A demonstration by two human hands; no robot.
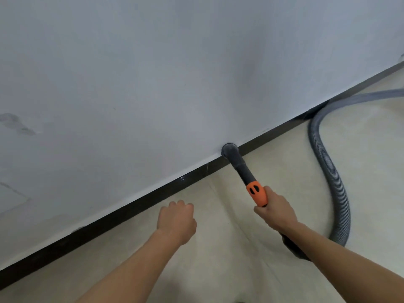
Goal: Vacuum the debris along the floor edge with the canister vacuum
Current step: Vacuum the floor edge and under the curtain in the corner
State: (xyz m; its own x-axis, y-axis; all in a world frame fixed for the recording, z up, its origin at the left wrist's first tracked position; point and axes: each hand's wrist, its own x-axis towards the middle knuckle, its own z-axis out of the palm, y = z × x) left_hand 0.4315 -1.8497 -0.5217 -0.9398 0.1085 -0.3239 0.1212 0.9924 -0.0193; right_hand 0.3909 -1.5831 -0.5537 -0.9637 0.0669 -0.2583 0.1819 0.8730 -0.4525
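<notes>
My right hand (276, 212) grips the orange handle (258, 193) of the vacuum wand. The wand's dark grey tube (242, 168) runs up to a round nozzle (230, 149) pressed against the top of the black skirting board (140, 205), where the wall meets the floor. My left hand (177, 220) hovers over the beige floor (218, 248) near the skirting, fingers loosely curled, holding nothing. The grey ribbed hose (330, 171) loops from under my right forearm out to the right. The canister is out of view.
A pale grey wall (153, 73) fills the upper frame, with faint smudges at the left. The hose lies on the floor to the right and runs off the right edge along the skirting.
</notes>
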